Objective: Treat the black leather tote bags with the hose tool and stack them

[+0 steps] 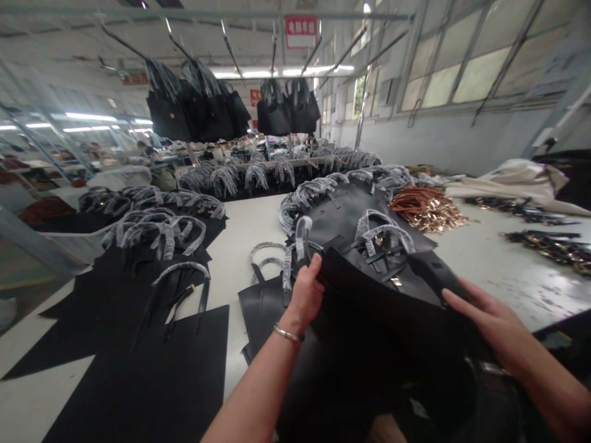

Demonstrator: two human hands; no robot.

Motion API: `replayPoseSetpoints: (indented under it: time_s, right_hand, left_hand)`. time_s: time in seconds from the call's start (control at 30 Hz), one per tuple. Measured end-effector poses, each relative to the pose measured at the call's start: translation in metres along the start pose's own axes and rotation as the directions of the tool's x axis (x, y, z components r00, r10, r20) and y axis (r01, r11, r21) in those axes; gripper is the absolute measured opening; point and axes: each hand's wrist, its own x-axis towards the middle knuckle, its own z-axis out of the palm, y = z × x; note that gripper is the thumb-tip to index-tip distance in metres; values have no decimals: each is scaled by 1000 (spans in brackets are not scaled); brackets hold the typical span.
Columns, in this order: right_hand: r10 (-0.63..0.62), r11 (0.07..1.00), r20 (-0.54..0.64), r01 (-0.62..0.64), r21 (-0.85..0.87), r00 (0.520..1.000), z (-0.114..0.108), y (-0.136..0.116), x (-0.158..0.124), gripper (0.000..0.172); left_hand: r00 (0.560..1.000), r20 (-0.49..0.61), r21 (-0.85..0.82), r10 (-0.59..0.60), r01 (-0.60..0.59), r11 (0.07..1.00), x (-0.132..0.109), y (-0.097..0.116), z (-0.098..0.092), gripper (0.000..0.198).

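Observation:
My left hand [307, 295], a bracelet on its wrist, is closed on the upper left edge of a black bag panel [369, 332]. My right hand [484, 317] grips the same panel near its upper right corner, its fingers partly hidden behind the dark material. Held up between both hands, the panel leans toward me. Just past it, plastic-wrapped handles [388, 231] and a gold-coloured fitting show on other black pieces. Left of my left hand, a further black panel [263, 301] with wrapped handles lies on the white table [244, 218].
Stacked black panels with wrapped handles [157, 231] cover the table's left side. At the right lie a heap of brown straps with metal clasps [427, 206], black straps with clasps [549, 246] and pale cloth [512, 178]. Black bags [180, 104] hang from a rack behind.

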Motion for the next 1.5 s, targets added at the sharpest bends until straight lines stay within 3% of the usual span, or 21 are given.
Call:
replayPoseSetpoints:
  time_s: [0.07, 0.13, 0.2, 0.3, 0.37, 0.43, 0.5, 0.57, 0.63, 0.67, 0.73, 0.77, 0.83, 0.9, 1.0, 1.17, 1.4, 1.5]
  right_hand:
    - [-7, 999, -20, 6, -33, 1000, -11, -7, -5, 61]
    - [-23, 994, -32, 20, -104, 999, -20, -10, -10, 63]
    - [-31, 989, -36, 25, -148, 999, -26, -8, -14, 65]
    - [-3, 980, -5, 2, -198, 1000, -27, 0, -20, 73]
    - [47, 971, 40, -36, -236, 998, -19, 7, -24, 86]
    - [96, 960, 108, -64, -272, 990, -8, 15, -28, 100]
    - [130, 952, 183, -72, -297, 974, 7, 26, -30, 107]
    - [156, 947, 285, -61, -317, 946, 22, 41, -29, 105]
    - [186, 941, 399, -46, -335, 898, 39, 56, -27, 98]
    - [206, 936, 452, -40, -349, 868, 47, 62, -25, 94]
    - [255, 924, 535, -39, -382, 805, 63, 71, -21, 88]
    - [278, 917, 567, -38, -397, 775, 70, 73, -19, 84]
    - [312, 909, 615, -39, -415, 724, 83, 73, -15, 79]
    - [340, 904, 636, -53, -424, 693, 93, 69, -11, 79]
    - [386, 892, 630, -99, -440, 674, 106, 63, -3, 80]
    - [402, 893, 649, -120, -434, 646, 119, 56, 9, 73]
    - [461, 849, 639, -96, -520, 615, 113, 47, 8, 75]
    - [328, 860, 648, 67, -506, 687, 129, 51, 5, 76]
  left_hand:
    - [981, 85, -39, 174, -171, 984, -8, 32, -1, 65]
    - [962, 179, 25, 205, -213, 977, -17, 48, -13, 70]
    - [963, 240, 100, 120, -147, 984, -26, 47, -34, 72]
    - [964, 253, 192, -85, 35, 981, -32, 20, -75, 70]
    - [960, 131, 334, -247, 192, 923, -31, -1, -104, 67]
    - [938, -70, 468, -340, 332, 819, -28, -15, -130, 58]
    - [915, -235, 535, -329, 404, 742, -26, -19, -150, 44]
    - [907, -332, 551, -260, 410, 727, -29, -16, -160, 28]
    - [916, -392, 618, -87, 332, 712, -38, -13, -158, 18]
    - [928, -371, 694, 41, 248, 676, -47, -13, -152, 17]
    - [944, -185, 864, 273, 24, 502, -69, -23, -134, 21]
    - [953, -48, 913, 300, -80, 400, -81, -31, -123, 20]
    - [973, 122, 946, 195, -173, 274, -105, -53, -102, 22]
    - [981, 150, 965, 123, -172, 199, -123, -75, -86, 28]
    - [981, 148, 975, 124, -166, 150, -135, -94, -78, 30]
    - [977, 170, 971, 130, -188, 148, -133, -94, -81, 30]
    - [962, 235, 959, 140, -253, 127, -137, -95, -79, 27]
    - [951, 268, 955, 157, -284, 90, -137, -98, -80, 25]
